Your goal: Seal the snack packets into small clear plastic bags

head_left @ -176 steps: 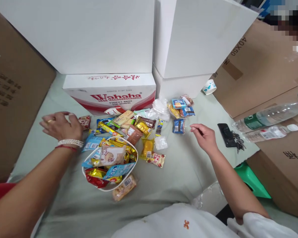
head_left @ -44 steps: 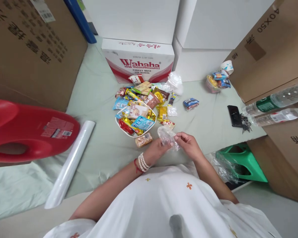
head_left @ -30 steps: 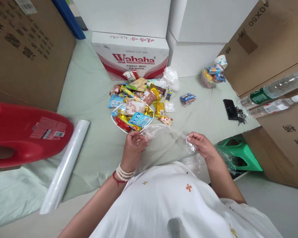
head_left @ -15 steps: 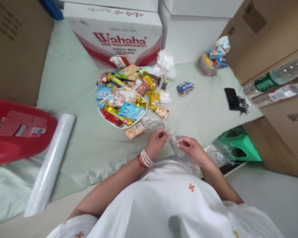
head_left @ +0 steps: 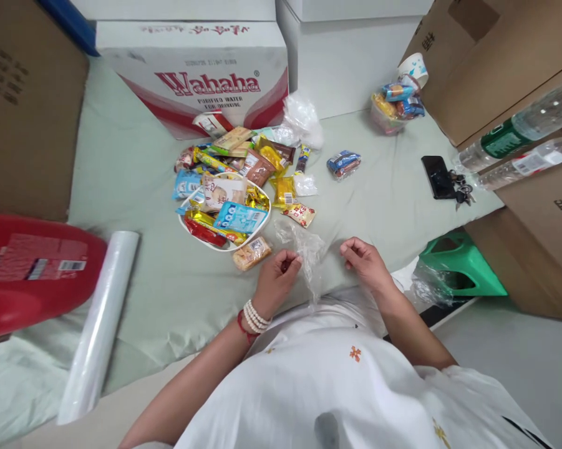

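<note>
A crumpled clear plastic bag (head_left: 312, 252) hangs from the pinched thumb and fingers of my left hand (head_left: 276, 274), its lower end near my shirt. My right hand (head_left: 367, 265) is to the right of the bag, apart from it, with curled fingers closed and nothing visible in them. Just beyond my left hand lies a wrapped pastry (head_left: 251, 253). Behind it stands a white bowl (head_left: 224, 248) full of packaged snacks, among them a light-blue packet (head_left: 241, 217) and a red packet (head_left: 204, 233). A small cream-and-red packet (head_left: 300, 214) rests beyond the bag.
More snacks (head_left: 257, 167) are heaped behind the bowl, before a Wahaha carton (head_left: 196, 68). A blue packet (head_left: 343, 164), a filled plastic tub (head_left: 388, 122), a phone (head_left: 438, 177) with keys, and bottles (head_left: 509, 138) are rightward. A plastic roll (head_left: 98, 324) and red container (head_left: 37, 274) occupy the left.
My hands have moved apart; the right one has come off the plastic bag. The bag now hangs from my left hand. The view has shifted slightly.
</note>
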`<state>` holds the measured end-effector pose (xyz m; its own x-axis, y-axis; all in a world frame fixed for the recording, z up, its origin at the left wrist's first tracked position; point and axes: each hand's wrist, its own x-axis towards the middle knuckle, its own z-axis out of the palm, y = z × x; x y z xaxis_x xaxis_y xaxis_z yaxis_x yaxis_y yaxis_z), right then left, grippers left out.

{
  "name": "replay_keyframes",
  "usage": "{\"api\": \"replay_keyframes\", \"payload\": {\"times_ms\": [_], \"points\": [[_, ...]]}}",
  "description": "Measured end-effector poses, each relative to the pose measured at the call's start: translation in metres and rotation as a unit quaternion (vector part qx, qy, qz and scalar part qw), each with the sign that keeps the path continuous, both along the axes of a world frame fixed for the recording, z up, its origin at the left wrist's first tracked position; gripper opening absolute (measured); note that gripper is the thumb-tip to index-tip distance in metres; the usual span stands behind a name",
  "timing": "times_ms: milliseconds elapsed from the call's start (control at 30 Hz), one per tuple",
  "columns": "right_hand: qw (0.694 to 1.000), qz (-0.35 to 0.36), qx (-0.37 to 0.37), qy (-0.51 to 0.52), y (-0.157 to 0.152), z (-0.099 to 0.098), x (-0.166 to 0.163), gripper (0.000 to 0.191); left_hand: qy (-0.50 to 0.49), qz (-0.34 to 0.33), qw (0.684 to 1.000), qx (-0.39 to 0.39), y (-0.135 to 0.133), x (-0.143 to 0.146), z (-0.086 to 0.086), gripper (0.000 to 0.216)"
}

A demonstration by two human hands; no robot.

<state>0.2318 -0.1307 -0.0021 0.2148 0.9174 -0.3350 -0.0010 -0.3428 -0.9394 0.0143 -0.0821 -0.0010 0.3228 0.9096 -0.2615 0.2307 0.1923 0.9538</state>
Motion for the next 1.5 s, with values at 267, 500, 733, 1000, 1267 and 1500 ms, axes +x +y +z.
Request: {"api": "replay_keyframes", "payload": {"times_ms": [267, 500, 733, 1000, 1267, 1500], "points": [[0.995, 0.066, 0.021, 0.078, 0.014, 0.002, -0.036, 0.038, 0.024, -0.028, 0.997, 0.07, 0.002, 0.012, -0.001, 0.026], [0.997, 0.01, -0.042, 0.07, 0.012, -0.005, -0.014, 0.042, -0.019, 0.006, 1.0, -0.003, 0.01, 0.003, -0.005, 0.033], [0.997, 0.033, -0.031, 0.065, 0.02, -0.003, -0.025, 0.04, -0.082, 0.007, 0.997, 0.001, 0.017, 0.026, -0.015, 0.037], [0.998, -0.032, -0.021, 0.056, 0.023, -0.015, 0.007, 0.037, -0.098, 0.077, 0.99, -0.073, 0.027, -0.007, -0.019, 0.037], [0.997, 0.042, -0.027, 0.059, 0.02, -0.016, 0.009, 0.039, 0.099, 0.089, 0.974, 0.182, 0.004, -0.017, -0.021, 0.032], [0.997, 0.081, -0.011, -0.009, 0.019, -0.01, 0.009, 0.039, 0.189, -0.17, 0.853, 0.455, 0.005, 0.001, -0.012, 0.027]]}}
